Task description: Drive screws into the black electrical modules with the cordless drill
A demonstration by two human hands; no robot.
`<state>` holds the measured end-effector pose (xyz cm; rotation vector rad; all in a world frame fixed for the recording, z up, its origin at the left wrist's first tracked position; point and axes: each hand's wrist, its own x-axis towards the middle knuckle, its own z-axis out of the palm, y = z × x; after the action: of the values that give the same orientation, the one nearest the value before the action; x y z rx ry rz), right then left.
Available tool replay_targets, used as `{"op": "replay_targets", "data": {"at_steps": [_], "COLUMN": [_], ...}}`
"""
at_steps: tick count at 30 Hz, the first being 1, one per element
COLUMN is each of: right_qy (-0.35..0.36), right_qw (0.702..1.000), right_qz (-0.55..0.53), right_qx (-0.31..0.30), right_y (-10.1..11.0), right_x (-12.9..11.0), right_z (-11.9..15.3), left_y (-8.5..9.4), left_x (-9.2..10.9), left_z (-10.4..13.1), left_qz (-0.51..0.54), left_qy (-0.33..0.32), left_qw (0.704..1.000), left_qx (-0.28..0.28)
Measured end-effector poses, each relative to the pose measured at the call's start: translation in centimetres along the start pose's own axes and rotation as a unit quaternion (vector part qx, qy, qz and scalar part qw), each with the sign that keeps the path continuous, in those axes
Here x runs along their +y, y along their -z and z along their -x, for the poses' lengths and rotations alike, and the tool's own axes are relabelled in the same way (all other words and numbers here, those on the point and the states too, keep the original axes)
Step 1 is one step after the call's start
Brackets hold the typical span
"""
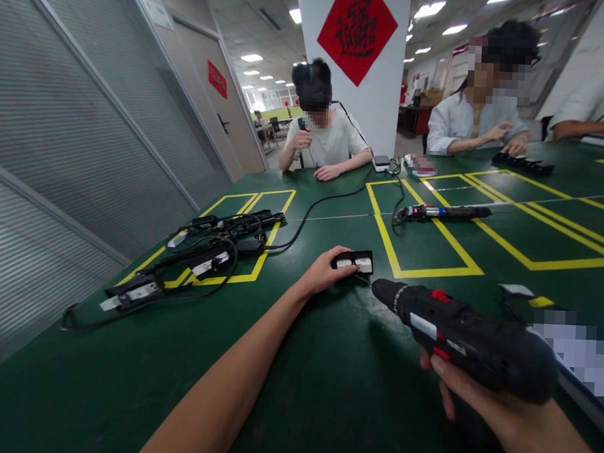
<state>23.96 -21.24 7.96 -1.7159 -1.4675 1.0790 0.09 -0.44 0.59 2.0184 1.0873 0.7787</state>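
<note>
Hidden: drill's [470, 341] grip — behind my right hand [475, 394]
Block [363, 263]: pinched at my left hand's [329, 271] fingertips — over the surface [276, 359]

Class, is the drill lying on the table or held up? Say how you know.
Held up: the right hand grips the drill, its bit towards the left hand.
</note>
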Motion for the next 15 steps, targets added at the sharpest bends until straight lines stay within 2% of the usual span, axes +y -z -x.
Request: {"op": "replay_targets", "data": {"at_steps": [5,15], "right_qy": [-0.02,-0.017], "right_qw": [1.0,0.998], "right_qz": [-0.021,0.064], "right_qx": [-0.006,-0.016], "right_y": [0.1,0.6], "right_x": [0.4,1.6], "right_z": [-0.2,-0.2], "left_y": [0.0,0.0], "left_x": [-0.2,-0.2], "left_z": [0.0,0.0], "left_qz": [0.006,0.0], "left_qy": [0.0,-0.001], "left_qw": [1.0,1.0], "left_qx": [0.001,-0.001]}}
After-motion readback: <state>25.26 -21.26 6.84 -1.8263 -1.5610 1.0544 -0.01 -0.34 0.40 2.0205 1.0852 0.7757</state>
